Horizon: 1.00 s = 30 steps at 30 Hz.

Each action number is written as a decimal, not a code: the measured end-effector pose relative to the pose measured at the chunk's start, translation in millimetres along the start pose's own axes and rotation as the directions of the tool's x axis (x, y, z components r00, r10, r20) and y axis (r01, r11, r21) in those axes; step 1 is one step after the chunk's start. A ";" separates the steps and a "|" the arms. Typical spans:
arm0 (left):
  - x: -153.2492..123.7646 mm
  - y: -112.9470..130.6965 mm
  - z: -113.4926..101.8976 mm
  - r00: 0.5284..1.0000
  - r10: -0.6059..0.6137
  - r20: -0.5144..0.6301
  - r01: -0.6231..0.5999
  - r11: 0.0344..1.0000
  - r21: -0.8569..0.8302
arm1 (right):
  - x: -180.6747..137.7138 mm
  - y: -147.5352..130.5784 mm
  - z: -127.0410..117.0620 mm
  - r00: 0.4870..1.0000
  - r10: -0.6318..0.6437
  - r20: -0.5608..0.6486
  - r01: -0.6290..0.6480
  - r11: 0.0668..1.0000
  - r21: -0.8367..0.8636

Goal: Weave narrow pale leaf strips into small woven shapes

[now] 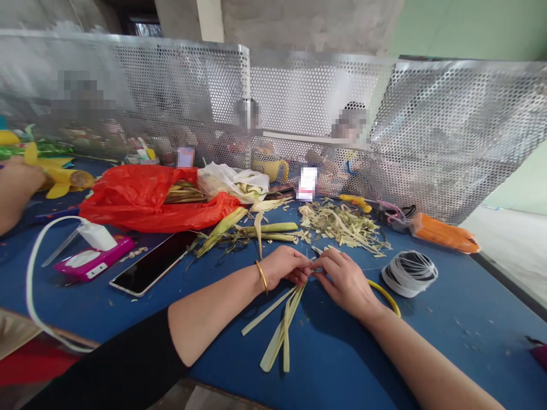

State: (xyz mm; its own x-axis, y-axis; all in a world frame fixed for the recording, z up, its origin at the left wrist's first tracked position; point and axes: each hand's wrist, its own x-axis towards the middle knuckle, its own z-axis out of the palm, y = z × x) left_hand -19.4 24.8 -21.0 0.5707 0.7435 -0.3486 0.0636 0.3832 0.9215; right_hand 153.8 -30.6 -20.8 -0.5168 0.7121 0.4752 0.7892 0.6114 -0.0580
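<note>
My left hand (290,265), a gold bangle on its wrist, is closed around the upper ends of several pale green-yellow leaf strips (282,336). Their flat lower ends fan out over the blue table. My right hand (339,276) meets it with fingers pinched together; what they grip is too small and covered to make out. A grey metal tip (317,250) shows beyond the right fingers, and a yellow curved handle (387,297) emerges beside the right wrist. A fine white line runs from near the right hand toward a spool of white string (409,274).
Leaf scraps (344,225) and stalks (269,229) lie beyond my hands. Leftward are a phone (151,265), a pink power strip (94,259) with a white cable, and a red bag (128,196). A perforated metal screen (299,102) stands behind. Another person's hand (19,191) is far left.
</note>
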 end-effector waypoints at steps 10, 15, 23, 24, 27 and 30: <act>2.4 -1.1 -1.7 1.000 0.026 0.018 -0.026 1.000 -0.003 | 2.9 1.6 14.2 0.718 0.665 0.204 -0.620 0.478 0.623; 1.8 -3.4 -1.3 0.994 0.082 0.078 -0.085 0.996 0.027 | 4.9 -2.1 12.7 0.641 0.635 0.431 -0.677 0.203 0.708; 3.3 -4.9 -1.1 0.993 0.089 0.072 -0.092 0.995 0.038 | 8.7 -9.5 8.4 0.607 0.679 0.413 -0.683 0.180 0.708; 3.4 -4.7 -1.0 0.994 0.088 0.072 -0.091 0.995 0.037 | 9.0 -9.6 8.5 0.604 0.680 0.415 -0.683 0.173 0.710; 2.8 -4.0 -0.5 0.993 0.093 0.069 -0.095 0.995 0.033 | 9.1 -9.6 9.2 0.602 0.679 0.419 -0.685 0.170 0.708; 1.0 -3.2 0.8 0.992 0.106 0.065 -0.107 0.994 0.023 | 8.6 -9.8 9.8 0.603 0.683 0.413 -0.686 0.178 0.706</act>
State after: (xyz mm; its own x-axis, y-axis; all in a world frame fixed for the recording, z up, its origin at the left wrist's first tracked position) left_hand -18.4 23.9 -24.1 0.6259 0.7429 -0.2375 0.0211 0.2882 0.9573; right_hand 138.4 -27.1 -24.7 0.0902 0.9891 -0.1163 0.2605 -0.1361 -0.9558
